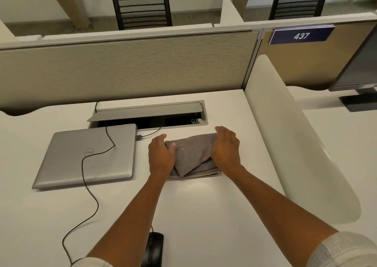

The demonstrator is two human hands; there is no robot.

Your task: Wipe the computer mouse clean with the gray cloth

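A folded gray cloth (192, 155) lies on the white desk (204, 205), right of the laptop. My left hand (161, 156) rests against its left edge, thumb on the fabric, fingers apart. My right hand (225, 148) presses its right edge, fingers spread over the far corner. Whether either hand grips the cloth is unclear. The black computer mouse (154, 248) sits at the near edge of the desk, partly hidden under my left forearm, with its cable trailing away.
A shut silver laptop (87, 156) lies left of the cloth, the black mouse cable (85, 177) running across its lid. Behind is an open cable tray (149, 116). A white curved divider (285, 134) borders the right side; a monitor (359, 67) stands beyond.
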